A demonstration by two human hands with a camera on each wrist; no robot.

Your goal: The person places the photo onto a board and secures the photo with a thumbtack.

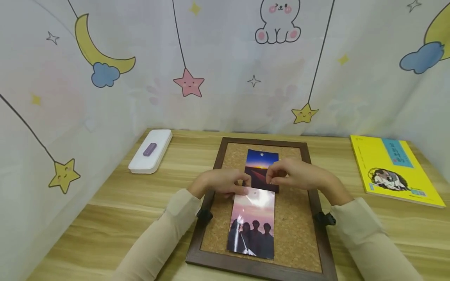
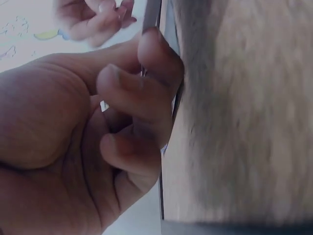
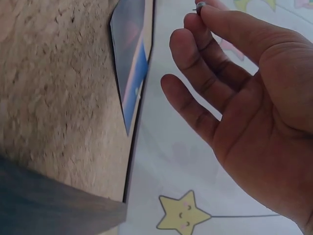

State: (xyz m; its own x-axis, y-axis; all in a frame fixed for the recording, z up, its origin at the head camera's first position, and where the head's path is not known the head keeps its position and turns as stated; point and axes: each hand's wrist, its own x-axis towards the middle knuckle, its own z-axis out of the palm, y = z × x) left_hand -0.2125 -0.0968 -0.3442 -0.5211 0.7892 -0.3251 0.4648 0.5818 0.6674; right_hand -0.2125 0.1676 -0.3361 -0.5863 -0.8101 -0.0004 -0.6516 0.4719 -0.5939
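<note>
My left hand [image 1: 224,181] pinches the upper left corner of a glossy photo [image 1: 254,218] with four silhouetted figures under a pink sky, over the lower half of a framed corkboard [image 1: 299,238]. Just above and to the right, my right hand [image 1: 299,173] holds a small metal thumbtack [image 3: 199,7] between thumb and index fingertips, its point sticking out. Behind the hands, a blue sunset photo [image 1: 256,162] is fixed to the board by a silver tack [image 1: 261,154] at its top. The pink photo overlaps its lower edge. The left wrist view shows curled fingers [image 2: 132,93] close against the cork.
A white case [image 1: 159,150] with a small purple block [image 1: 150,149] on it lies at the back left of the wooden table [image 1: 116,218]. A yellow book [image 1: 383,164] lies at the right. A printed curtain [image 1: 225,50] hangs behind.
</note>
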